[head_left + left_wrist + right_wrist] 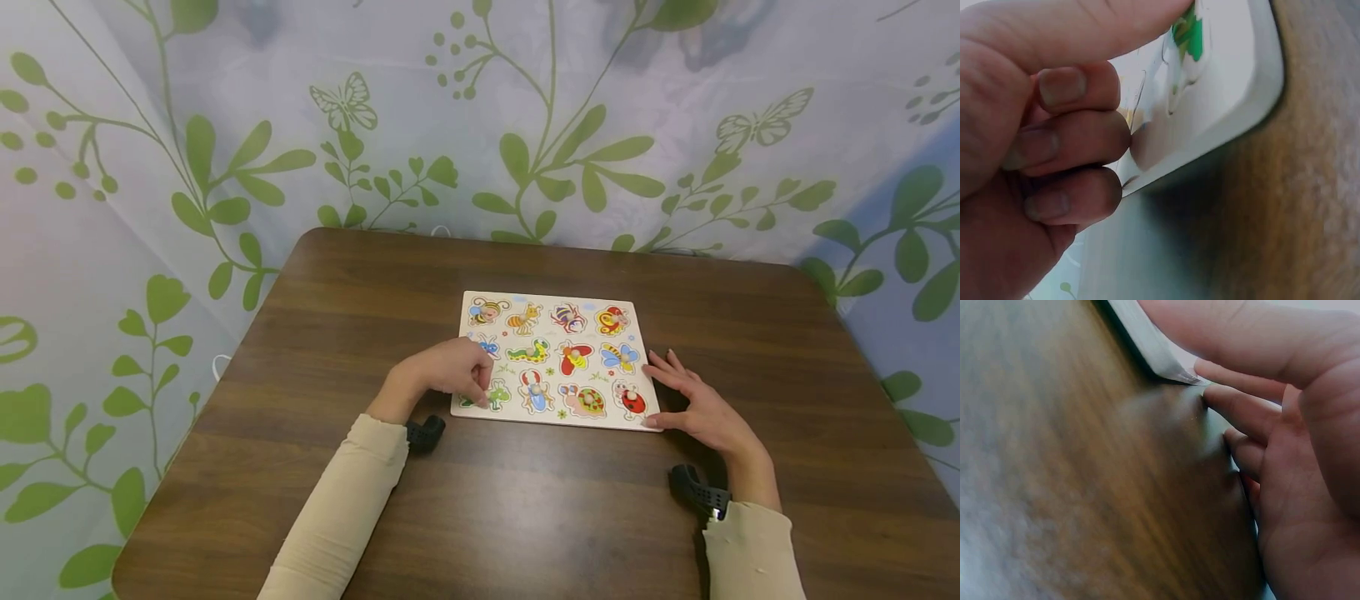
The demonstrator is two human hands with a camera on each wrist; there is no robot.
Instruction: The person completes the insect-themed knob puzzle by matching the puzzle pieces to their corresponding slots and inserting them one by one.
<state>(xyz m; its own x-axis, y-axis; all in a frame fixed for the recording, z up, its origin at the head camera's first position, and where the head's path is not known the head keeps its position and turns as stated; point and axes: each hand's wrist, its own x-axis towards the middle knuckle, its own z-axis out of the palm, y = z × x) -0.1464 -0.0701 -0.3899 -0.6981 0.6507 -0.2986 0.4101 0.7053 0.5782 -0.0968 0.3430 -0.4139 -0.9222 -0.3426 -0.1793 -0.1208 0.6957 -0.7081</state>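
A wooden peg puzzle board [555, 342] with colourful bug pieces lies flat on the table. At its lower left corner my left hand [453, 367] pinches the green bug-shaped puzzle piece [499, 394] between thumb and forefinger. Its other fingers are curled, as the left wrist view shows, while the pinching tips run out of that frame. My right hand [697, 408] rests at the board's right edge. The thumb [1210, 325] lies on the lower right corner, and the fairly straight fingers [1241, 412] are beside the edge.
Other pieces sit in the board, among them a caterpillar [528, 352], a snail [583, 402] and a ladybug [632, 402]. The brown wooden table [525, 508] backs onto a leaf-patterned curtain [420, 108]. Black wrist mounts [425, 434] are strapped below the hands.
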